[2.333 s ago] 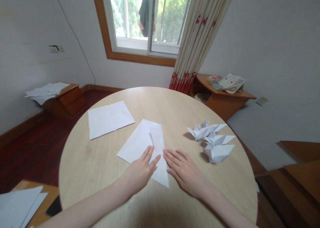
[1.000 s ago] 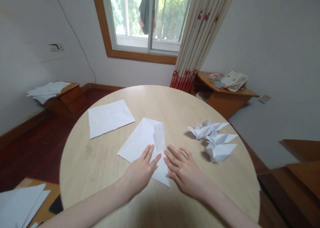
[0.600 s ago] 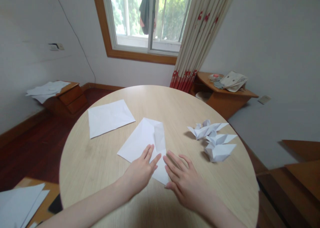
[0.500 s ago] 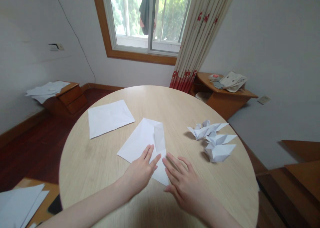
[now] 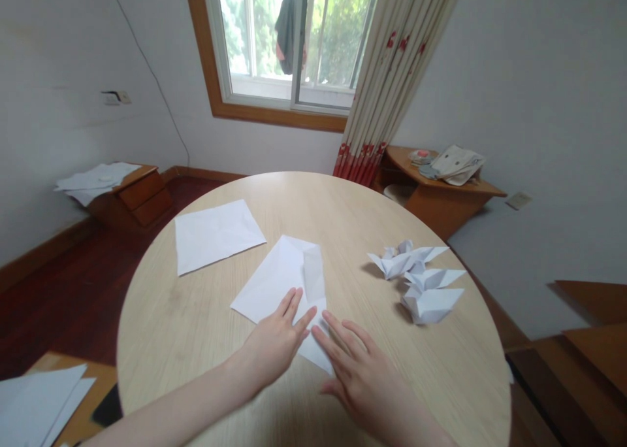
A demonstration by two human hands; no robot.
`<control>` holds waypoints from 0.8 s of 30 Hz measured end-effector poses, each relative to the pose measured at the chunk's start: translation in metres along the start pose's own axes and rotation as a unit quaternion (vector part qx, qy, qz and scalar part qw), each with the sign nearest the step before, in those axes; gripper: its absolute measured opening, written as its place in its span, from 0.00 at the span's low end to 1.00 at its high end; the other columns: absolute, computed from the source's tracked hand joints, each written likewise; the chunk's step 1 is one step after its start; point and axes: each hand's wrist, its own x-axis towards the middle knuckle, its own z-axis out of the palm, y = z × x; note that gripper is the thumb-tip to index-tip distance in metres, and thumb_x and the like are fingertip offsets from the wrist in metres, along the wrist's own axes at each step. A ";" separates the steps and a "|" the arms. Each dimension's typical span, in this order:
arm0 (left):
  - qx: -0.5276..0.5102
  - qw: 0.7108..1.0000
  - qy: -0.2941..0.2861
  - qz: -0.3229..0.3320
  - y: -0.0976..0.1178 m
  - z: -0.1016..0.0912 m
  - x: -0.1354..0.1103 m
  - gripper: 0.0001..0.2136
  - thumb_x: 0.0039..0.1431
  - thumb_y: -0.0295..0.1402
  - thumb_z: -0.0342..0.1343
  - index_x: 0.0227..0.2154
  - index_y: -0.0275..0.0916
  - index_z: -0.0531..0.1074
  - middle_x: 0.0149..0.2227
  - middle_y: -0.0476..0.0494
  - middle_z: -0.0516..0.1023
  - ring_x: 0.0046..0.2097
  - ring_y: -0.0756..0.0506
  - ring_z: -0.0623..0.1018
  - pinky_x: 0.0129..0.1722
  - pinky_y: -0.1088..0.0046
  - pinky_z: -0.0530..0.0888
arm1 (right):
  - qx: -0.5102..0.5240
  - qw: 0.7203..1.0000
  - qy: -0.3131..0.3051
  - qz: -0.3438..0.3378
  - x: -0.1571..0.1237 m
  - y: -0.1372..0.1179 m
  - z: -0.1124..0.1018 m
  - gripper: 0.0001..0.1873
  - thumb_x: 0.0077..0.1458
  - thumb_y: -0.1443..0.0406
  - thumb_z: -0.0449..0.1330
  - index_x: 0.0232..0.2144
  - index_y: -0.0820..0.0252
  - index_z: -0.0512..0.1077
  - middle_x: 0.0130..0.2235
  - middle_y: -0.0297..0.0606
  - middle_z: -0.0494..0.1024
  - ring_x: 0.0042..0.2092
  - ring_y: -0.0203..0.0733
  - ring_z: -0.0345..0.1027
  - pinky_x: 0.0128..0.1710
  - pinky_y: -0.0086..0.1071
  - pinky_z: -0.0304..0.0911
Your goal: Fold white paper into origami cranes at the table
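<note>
A partly folded white paper sheet (image 5: 281,277) lies in the middle of the round wooden table (image 5: 196,329). My left hand (image 5: 274,342) rests flat on the sheet's near part, fingers stretched out. My right hand (image 5: 360,372) lies flat beside it, its fingertips pressing the folded near corner of the sheet. Both hands are open and hold nothing.
A flat white sheet (image 5: 215,233) lies at the table's far left. Several folded paper figures (image 5: 421,280) sit at the right. A side table (image 5: 438,189) with cloth stands by the curtain (image 5: 386,87); a low cabinet (image 5: 130,192) with papers is on the left. More paper (image 5: 34,401) lies at the bottom left.
My right hand has slid back toward me along the sheet's right edge and now lies over its near corner. My left hand has stayed in place.
</note>
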 end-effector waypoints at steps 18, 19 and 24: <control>-0.059 0.998 -0.020 0.022 -0.015 -0.021 0.008 0.17 0.65 0.34 0.50 0.56 0.43 0.68 0.61 0.33 0.63 0.62 0.34 0.62 0.55 0.56 0.69 | 0.143 0.988 0.055 -0.015 0.042 0.060 -0.011 0.17 0.63 0.68 0.50 0.50 0.63 0.71 0.50 0.45 0.77 0.57 0.50 0.63 0.52 0.46 0.61; -0.067 0.997 -0.016 0.024 -0.016 -0.021 0.008 0.17 0.65 0.34 0.50 0.55 0.44 0.68 0.61 0.34 0.63 0.62 0.34 0.63 0.56 0.56 0.69 | 0.133 0.989 0.059 -0.013 0.047 0.065 -0.007 0.19 0.61 0.71 0.49 0.52 0.63 0.69 0.52 0.45 0.75 0.58 0.50 0.62 0.53 0.47 0.61; -0.141 0.989 -0.023 0.023 -0.025 -0.020 0.009 0.16 0.64 0.32 0.52 0.53 0.45 0.71 0.61 0.37 0.63 0.63 0.36 0.62 0.58 0.57 0.67 | 0.089 0.994 0.067 -0.021 0.056 0.074 0.013 0.36 0.48 0.82 0.45 0.61 0.65 0.58 0.63 0.43 0.61 0.65 0.47 0.48 0.57 0.47 0.54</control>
